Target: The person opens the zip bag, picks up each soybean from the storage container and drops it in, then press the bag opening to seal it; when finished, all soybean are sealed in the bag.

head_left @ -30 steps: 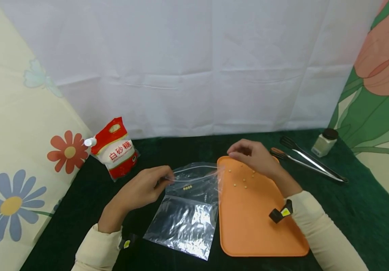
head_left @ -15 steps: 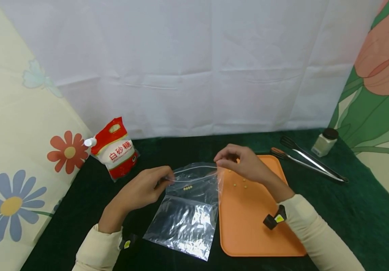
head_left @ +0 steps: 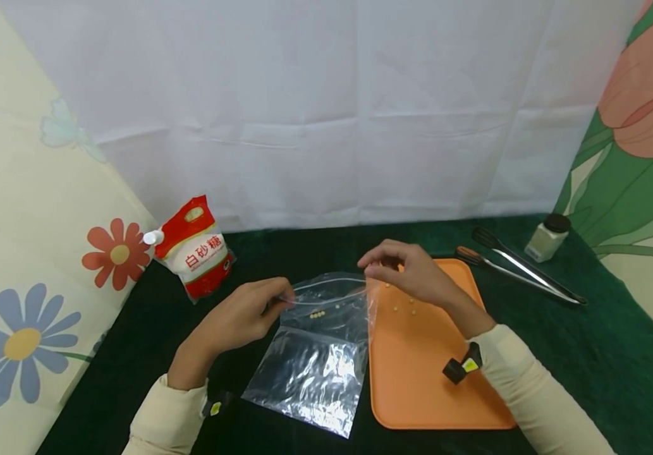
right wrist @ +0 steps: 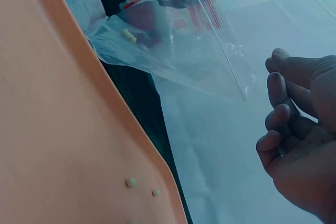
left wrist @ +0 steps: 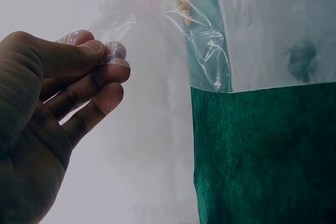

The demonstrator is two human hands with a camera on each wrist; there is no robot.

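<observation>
A clear zip bag [head_left: 309, 373] lies on the dark green cloth, its mouth spread. My left hand [head_left: 246, 316] pinches the left edge of that mouth between thumb and index finger; the left wrist view shows the film over the fingertips [left wrist: 115, 51]. Several small, round, pale-yellow beans [head_left: 317, 314] sit inside, with a single bean [head_left: 337, 306] apart from them. At the right corner of the mouth hovers my right hand [head_left: 408, 272], fingers loosely bent. In the right wrist view its fingers [right wrist: 278, 85] hold nothing visible and stand apart from the film.
An orange tray [head_left: 434, 379] lies right of the bag, bearing several more beans [right wrist: 131, 182]. Tongs [head_left: 522, 268] and a dark-lidded jar [head_left: 548, 239] are at the back right. A red-and-white sugar pouch [head_left: 195, 249] stands at the back left.
My right hand has moved left from over the tray to the bag's mouth. One more bean now shows inside the bag. The left hand has stayed in place.
</observation>
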